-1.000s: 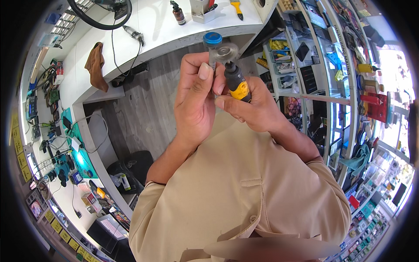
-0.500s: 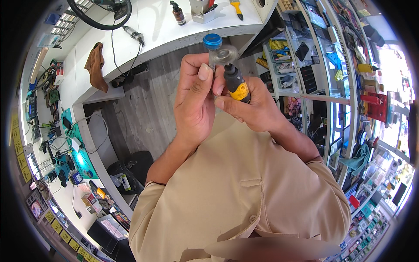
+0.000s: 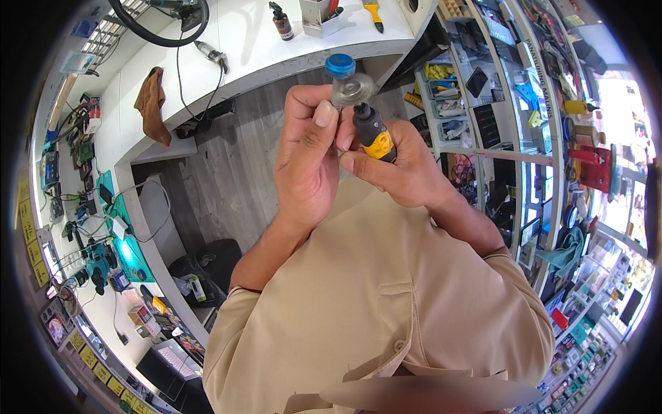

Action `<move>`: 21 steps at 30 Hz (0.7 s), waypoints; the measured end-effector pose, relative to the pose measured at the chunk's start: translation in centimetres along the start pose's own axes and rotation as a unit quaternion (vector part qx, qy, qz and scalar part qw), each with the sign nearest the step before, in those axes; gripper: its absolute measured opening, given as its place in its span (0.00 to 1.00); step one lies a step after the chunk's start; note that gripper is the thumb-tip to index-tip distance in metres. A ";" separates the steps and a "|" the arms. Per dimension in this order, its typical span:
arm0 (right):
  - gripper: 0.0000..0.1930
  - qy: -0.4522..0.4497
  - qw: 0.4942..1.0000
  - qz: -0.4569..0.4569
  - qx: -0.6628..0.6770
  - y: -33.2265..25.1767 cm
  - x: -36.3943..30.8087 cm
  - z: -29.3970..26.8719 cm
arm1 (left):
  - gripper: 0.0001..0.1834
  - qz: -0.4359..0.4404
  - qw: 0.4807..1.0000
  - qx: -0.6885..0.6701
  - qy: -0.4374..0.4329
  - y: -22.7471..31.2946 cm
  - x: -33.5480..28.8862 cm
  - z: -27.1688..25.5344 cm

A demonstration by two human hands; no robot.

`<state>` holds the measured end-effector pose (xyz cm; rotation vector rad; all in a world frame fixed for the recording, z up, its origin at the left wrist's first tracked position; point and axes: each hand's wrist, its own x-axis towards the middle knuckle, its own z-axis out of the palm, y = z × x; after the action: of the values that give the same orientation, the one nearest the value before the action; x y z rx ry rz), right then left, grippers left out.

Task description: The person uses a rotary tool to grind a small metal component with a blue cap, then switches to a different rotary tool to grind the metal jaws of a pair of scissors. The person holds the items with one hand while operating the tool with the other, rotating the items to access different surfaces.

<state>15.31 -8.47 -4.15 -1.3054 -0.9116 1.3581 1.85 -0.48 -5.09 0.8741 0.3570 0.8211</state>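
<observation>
A workshop-like room spread around a wood-grain floor, with crowded glass-fronted shelving on the right. A white counter curved along the far side and down the left. In the middle stood a person in a beige shirt, seen from above, both forearms raised.

On the shelving, small trays held yellow and pale items too small to identify. A brown cloth draped over the counter's inner edge.

Both hands met above the floor, in front of the chest. The right hand was wrapped around a black-and-yellow rotary tool, fingers closed on its body, nose pointing up and away. The left hand had its thumb and fingers pinched together on the narrow lower part of a blue-topped piece, which stood upright above the fingertips.

Back on the counter, an angular white holder contained red and dark-handled tools; beside it stood a brown bottle, contents indistinct.

Smallest was a blurred round disc between the tool's tip and the blue-topped piece; whether it touched the piece could not be told.
</observation>
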 end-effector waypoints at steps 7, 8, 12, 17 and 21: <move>0.09 0.001 1.000 0.011 0.000 0.3 -0.1 0.0 | 0.12 0.022 1.000 -0.003 -0.006 -0.1 -0.1 0.1; 0.09 -0.001 1.000 0.017 0.000 0.3 -0.2 -0.1 | 0.12 0.025 1.000 -0.001 -0.002 -0.1 -0.2 0.2; 0.09 0.006 1.000 0.026 -0.009 0.3 -0.4 -0.2 | 0.11 0.037 0.999 -0.004 -0.003 -0.3 -0.2 0.3; 0.10 0.002 1.000 0.002 0.008 0.7 -0.3 0.0 | 0.12 0.032 0.999 -0.001 0.009 -0.2 -0.4 0.5; 0.10 -0.002 1.000 -0.002 0.017 0.8 -0.4 0.0 | 0.12 0.033 0.999 -0.001 0.015 -0.2 -0.6 0.6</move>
<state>15.16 -9.03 -4.85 -1.2752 -0.8905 1.3675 1.92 -1.33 -4.91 0.8760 0.3546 0.8957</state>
